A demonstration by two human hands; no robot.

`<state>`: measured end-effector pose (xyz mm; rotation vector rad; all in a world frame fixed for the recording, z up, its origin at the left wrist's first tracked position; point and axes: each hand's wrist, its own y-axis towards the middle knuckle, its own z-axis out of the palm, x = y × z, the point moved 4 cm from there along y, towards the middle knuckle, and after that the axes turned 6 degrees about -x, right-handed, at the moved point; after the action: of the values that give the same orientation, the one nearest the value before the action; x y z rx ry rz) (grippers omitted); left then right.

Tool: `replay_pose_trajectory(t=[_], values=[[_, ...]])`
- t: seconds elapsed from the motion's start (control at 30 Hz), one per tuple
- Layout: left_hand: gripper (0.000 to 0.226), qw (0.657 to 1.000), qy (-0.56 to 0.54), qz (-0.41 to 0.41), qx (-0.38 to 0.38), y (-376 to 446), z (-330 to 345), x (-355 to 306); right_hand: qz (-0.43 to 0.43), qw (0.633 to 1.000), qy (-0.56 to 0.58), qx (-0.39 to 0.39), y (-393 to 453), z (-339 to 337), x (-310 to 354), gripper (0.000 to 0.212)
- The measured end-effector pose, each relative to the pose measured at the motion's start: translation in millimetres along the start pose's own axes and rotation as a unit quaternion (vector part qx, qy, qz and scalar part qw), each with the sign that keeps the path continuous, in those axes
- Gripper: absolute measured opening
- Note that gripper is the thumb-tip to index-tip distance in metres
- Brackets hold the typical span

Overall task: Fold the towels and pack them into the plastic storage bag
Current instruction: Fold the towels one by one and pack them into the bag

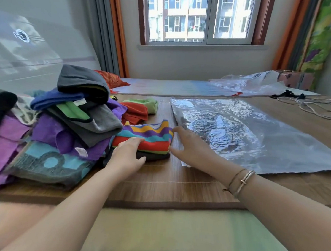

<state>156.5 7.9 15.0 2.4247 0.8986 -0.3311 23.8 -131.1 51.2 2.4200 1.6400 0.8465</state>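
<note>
the left hand (128, 156) is resting flat on the near-left part of the striped towel (144, 139), fingers straight and loosely spread, pressing rather than gripping. the right hand (189, 147) is hovering at the towel's right edge, fingers relaxed and apart, fingertips touching or just beside the cloth; i cannot tell which, and it is pinching nothing.

the striped towel is lying folded on the woven mat (164, 185), on top of a dark cloth, its long axis running left to right across the person's front. it is sitting between the two hands, slightly ahead of them. to its left the towel pile (59, 122) is leaning against it, still a loose heap. behind it an orange and green towel (140, 109) are lying folded.

the plastic storage bag (248, 132) is lying flat to the right of the striped towel, its near-left edge just beside the right hand. its long axis is running away from the person and slightly rightward; where its mouth is, the picture is not showing clearly. the right hand is nearer the bag, so the towel is probably needing to travel rightward, with the left hand steadying or lifting the far side. a second crumpled bag (255, 83) is lying well beyond.
</note>
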Motion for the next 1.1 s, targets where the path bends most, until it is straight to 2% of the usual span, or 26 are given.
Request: replay_pose_trajectory(t=[0.07, 0.13, 0.2, 0.27, 0.37, 0.43, 0.5, 0.6, 0.7, 0.8, 0.87, 0.9, 1.0, 1.03, 1.1], values=[[0.064, 0.999, 0.038, 0.019, 0.012, 4.2, 1.8, 3.0, 0.099, 0.992, 0.070, 0.023, 23.0, 11.7, -5.6, 0.058], [0.065, 0.996, 0.080, 0.033, 0.026, 8.3, 5.6, 5.1, 0.209, 0.966, 0.137, 0.064, 42.4, 27.9, -13.8, 0.065], [0.063, 0.995, 0.089, 0.039, 0.036, 11.6, 9.9, 7.3, 0.265, 0.943, 0.183, 0.085, 56.3, 44.1, -17.5, 0.058], [0.059, 0.996, 0.072, 0.040, 0.035, 14.1, 11.4, 9.3, 0.256, 0.945, 0.183, 0.086, 66.3, 54.7, -16.5, 0.030], [0.051, 0.998, 0.037, 0.042, 0.015, 14.7, 8.9, 8.9, 0.218, 0.959, 0.173, 0.059, 71.3, 60.7, -12.6, 0.019], [0.043, 0.999, 0.000, 0.049, -0.016, 15.7, 2.1, 6.3, 0.177, 0.955, 0.238, 0.018, 68.7, 57.2, -4.8, 0.008], [0.042, 0.996, -0.052, 0.047, -0.060, 18.6, -8.7, 5.2, 0.140, 0.926, 0.351, 0.014, 57.6, 52.3, 4.7, 0.020], [0.062, 0.990, -0.101, 0.035, -0.091, 26.0, -23.6, 4.4, 0.140, 0.875, 0.460, 0.052, 37.4, 45.3, 2.0, 0.032], [0.090, 0.995, -0.094, 0.004, -0.025, 27.1, -25.5, 1.8, 0.193, 0.863, 0.462, 0.071, 22.1, 35.8, -18.1, 0.042], [0.112, 0.989, -0.096, -0.010, 0.114, 21.3, -15.8, -7.0, 0.234, 0.847, 0.468, 0.095, 10.7, 20.3, -31.3, 0.045], [0.100, 0.975, -0.115, -0.020, 0.191, 15.2, -7.9, -11.7, 0.239, 0.839, 0.471, 0.132, 4.4, 11.8, -34.6, 0.028], [0.085, 0.971, -0.125, -0.022, 0.204, 15.0, -5.9, -12.7, 0.232, 0.838, 0.469, 0.156, 1.6, 9.0, -35.0, 0.015], [0.046, 0.965, -0.136, -0.029, 0.221, 20.9, -7.7, -16.1, 0.183, 0.838, 0.466, 0.218, -4.8, 2.7, -29.3, 0.012], [0.039, 0.961, -0.139, -0.031, 0.236, 23.2, -10.0, -18.4, 0.169, 0.848, 0.457, 0.206, -3.5, 2.0, -27.3, 0.009], [0.038, 0.955, -0.151, -0.049, 0.249, 30.2, -19.4, -23.3, 0.163, 0.880, 0.424, 0.140, 6.8, 1.9, -27.7, 0.006]])
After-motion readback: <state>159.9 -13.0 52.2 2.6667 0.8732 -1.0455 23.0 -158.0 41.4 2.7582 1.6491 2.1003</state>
